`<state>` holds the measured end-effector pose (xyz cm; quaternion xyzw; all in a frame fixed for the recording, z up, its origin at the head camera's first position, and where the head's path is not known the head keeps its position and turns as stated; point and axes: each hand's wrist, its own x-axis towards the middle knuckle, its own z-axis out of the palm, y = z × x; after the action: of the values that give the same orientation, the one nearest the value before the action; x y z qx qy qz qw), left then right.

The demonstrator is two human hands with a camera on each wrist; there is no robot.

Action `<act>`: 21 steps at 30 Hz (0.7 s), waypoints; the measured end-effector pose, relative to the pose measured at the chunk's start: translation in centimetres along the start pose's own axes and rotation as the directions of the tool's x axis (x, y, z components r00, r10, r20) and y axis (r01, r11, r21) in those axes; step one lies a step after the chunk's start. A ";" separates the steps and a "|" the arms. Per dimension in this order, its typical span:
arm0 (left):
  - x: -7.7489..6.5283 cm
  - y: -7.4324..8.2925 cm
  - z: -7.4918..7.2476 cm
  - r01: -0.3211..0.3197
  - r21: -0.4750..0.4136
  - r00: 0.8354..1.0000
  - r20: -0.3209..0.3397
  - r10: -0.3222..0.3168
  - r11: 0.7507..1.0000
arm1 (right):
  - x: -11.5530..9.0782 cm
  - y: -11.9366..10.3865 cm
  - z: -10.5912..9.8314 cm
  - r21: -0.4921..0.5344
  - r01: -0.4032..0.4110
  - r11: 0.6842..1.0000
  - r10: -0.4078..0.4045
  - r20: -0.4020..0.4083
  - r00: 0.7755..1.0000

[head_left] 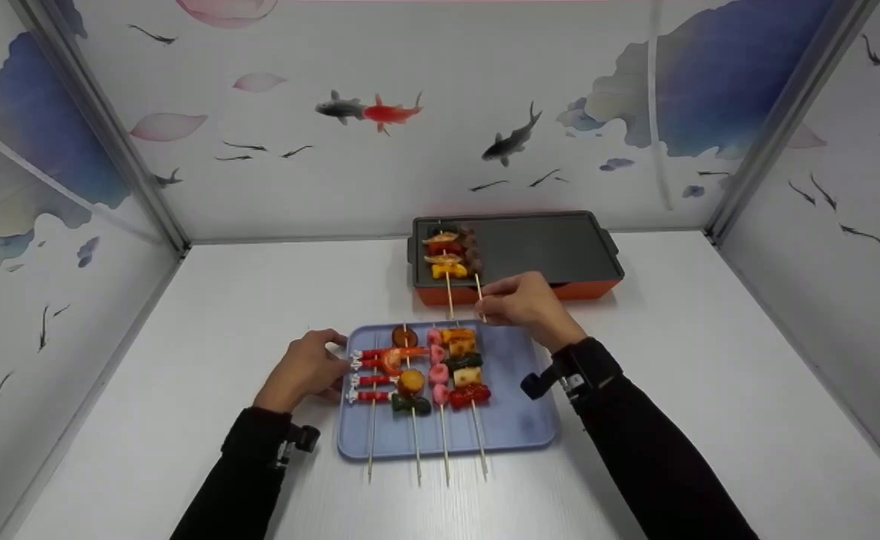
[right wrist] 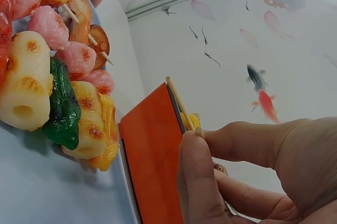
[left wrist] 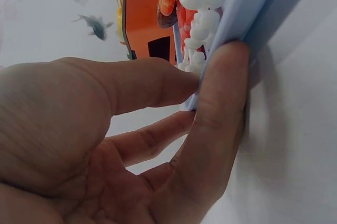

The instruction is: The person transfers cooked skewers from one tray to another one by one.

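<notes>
My right hand (head_left: 526,306) pinches the bare stick end of a skewer of brown meat balls (head_left: 472,251) at the grill's front edge. The balls lie on the dark plate of an orange-sided tabletop grill (head_left: 548,251). Just left of them lies a mixed skewer (head_left: 447,259) with yellow and red pieces, its stick jutting over the front. My left hand (head_left: 306,369) grips the left rim of a blue tray (head_left: 515,424); in the left wrist view, thumb (left wrist: 158,84) and fingers meet at that rim.
Several toy food skewers lie on the tray's left and middle, including a pink-ball skewer (head_left: 438,367), a skewer with a red piece (head_left: 470,395) and red-and-white crab legs (head_left: 372,381). Their sticks jut past the front rim. White printed walls (head_left: 440,187) enclose the white table (head_left: 710,375).
</notes>
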<state>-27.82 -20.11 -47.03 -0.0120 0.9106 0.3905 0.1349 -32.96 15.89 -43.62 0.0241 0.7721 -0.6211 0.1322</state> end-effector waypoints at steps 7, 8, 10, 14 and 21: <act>0.0 0.1 0.0 0.004 0.023 1.000 -0.009 -0.004 1.000 | 0.0 0.1 -0.1 -0.012 -0.011 1.000 0.011 -0.004 1.000; 0.0 0.1 0.0 0.002 0.024 1.000 -0.009 -0.002 1.000 | 0.0 0.1 -0.1 -0.014 -0.010 1.000 0.010 -0.004 1.000; 0.0 0.2 0.0 0.001 0.023 1.000 -0.009 0.000 1.000 | -0.1 0.1 -0.2 -0.016 -0.002 1.000 0.002 0.001 1.000; 0.0 0.2 0.0 -0.002 0.021 1.000 -0.009 0.002 1.000 | -0.2 0.2 -0.2 -0.022 0.002 1.000 -0.002 -0.004 1.000; 0.0 0.1 0.0 -0.019 0.025 1.000 -0.007 0.019 1.000 | -0.5 0.5 -0.3 -0.032 0.016 0.999 -0.016 -0.014 1.000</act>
<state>-27.84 -20.09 -46.98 -0.0030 0.9159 0.3805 0.1280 -32.44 16.31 -43.97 0.0201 0.7829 -0.6096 0.1223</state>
